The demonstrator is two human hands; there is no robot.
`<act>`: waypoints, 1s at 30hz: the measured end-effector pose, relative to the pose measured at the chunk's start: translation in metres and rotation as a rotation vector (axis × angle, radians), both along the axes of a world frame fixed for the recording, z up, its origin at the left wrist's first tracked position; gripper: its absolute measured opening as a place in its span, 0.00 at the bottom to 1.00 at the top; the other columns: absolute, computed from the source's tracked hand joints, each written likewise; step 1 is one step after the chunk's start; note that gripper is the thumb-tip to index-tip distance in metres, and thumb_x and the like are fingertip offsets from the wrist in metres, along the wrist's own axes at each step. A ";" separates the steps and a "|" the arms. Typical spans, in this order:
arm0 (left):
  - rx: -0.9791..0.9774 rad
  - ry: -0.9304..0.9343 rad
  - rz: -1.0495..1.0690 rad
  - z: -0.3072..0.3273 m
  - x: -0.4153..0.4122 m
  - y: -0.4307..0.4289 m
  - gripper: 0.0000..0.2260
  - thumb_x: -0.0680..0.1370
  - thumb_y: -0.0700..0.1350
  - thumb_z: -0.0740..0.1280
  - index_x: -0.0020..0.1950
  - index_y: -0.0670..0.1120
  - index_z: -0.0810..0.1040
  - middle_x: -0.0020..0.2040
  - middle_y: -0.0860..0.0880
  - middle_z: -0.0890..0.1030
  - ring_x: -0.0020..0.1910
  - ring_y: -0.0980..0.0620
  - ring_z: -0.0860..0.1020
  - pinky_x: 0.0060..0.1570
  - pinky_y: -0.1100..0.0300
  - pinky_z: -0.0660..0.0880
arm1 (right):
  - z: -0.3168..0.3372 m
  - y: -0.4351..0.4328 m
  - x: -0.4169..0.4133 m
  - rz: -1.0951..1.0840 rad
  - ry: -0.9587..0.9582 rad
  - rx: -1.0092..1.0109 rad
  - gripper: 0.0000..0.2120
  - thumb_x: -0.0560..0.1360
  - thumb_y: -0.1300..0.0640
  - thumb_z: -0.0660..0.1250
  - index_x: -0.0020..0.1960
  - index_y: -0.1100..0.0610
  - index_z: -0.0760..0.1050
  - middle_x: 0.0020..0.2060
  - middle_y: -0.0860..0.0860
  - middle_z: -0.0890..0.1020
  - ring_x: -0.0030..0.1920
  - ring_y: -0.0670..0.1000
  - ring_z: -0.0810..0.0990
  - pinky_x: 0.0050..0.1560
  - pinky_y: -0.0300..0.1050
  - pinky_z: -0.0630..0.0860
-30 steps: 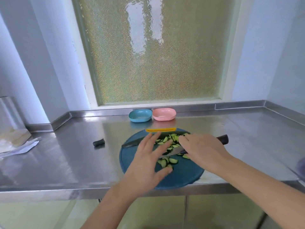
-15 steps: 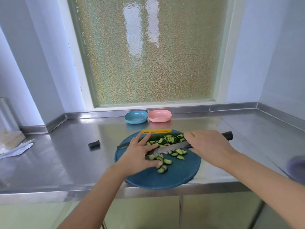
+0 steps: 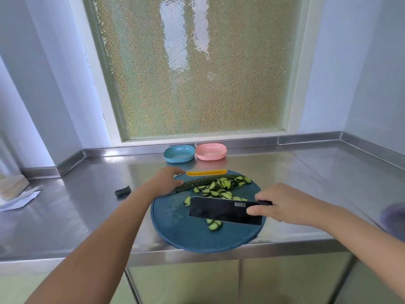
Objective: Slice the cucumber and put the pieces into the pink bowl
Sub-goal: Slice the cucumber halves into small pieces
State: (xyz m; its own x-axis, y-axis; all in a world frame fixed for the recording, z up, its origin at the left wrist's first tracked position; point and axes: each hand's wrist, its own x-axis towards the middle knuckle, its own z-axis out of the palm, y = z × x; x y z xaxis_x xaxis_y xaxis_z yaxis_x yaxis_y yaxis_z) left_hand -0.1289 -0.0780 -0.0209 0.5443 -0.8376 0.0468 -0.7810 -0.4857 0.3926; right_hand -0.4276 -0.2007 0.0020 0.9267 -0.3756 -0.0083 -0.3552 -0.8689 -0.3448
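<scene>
1. While the right hand (image 3: 282, 204) gripped the knife (image 3: 219, 210) by its handle, fingers wrapped round it and thumb laid on the blade's flat, the black blade faced the camera broadside over the near-right part of the board (image 3: 182, 233).
2. Left hand (image 3: 166, 179) sat at the board's far-left edge, on the left end of the cucumber (image 3: 197, 183). Fingers were loosely curved, thumb apart from them. Couldn't tell whether it gripped the cucumber or only touched it.
3. The uncut cucumber lay along the board's far side, dark skin up, running from the left hand rightward.
4. Slices (image 3: 221, 186) were heaped just on the near side of the cucumber, toward its right end. One lay loose by the blade's upper-left corner, and a few poked out from under the blade's lower edge.
5. Board was round and blue with a yellow grip (image 3: 206, 172) on the far edge. Its near edge overhung the front of the table (image 3: 76, 205).
6. Pink bowl (image 3: 210, 151) stood at the back of the table under the window (image 3: 192, 69), beyond the board and apart from it. Blue bowl (image 3: 179, 153) stood just left of it; touching or not, couldn't tell.
7. A dark cucumber stub (image 3: 122, 191) lay on the table left of the board, apart from it. Paper (image 3: 17, 198) lay at the far left.
</scene>
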 end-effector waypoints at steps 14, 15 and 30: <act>0.005 -0.129 0.028 -0.031 -0.001 -0.028 0.15 0.81 0.47 0.59 0.63 0.40 0.70 0.59 0.40 0.73 0.57 0.42 0.73 0.56 0.54 0.67 | -0.021 -0.012 0.014 0.090 0.072 -0.116 0.23 0.73 0.36 0.64 0.41 0.57 0.72 0.27 0.48 0.67 0.28 0.45 0.66 0.31 0.41 0.59; -0.018 -0.139 0.051 -0.034 0.002 -0.027 0.15 0.81 0.48 0.58 0.64 0.40 0.70 0.59 0.40 0.73 0.57 0.42 0.73 0.56 0.53 0.68 | -0.022 -0.014 0.017 0.085 0.080 -0.142 0.23 0.72 0.35 0.63 0.41 0.57 0.72 0.26 0.48 0.66 0.28 0.46 0.66 0.31 0.41 0.58; -0.273 -0.032 0.116 -0.044 0.034 -0.025 0.14 0.82 0.49 0.56 0.55 0.39 0.73 0.50 0.40 0.79 0.50 0.41 0.76 0.46 0.54 0.69 | -0.023 -0.039 0.085 -0.013 0.133 -0.334 0.24 0.73 0.33 0.59 0.36 0.54 0.65 0.29 0.49 0.68 0.29 0.47 0.65 0.30 0.45 0.58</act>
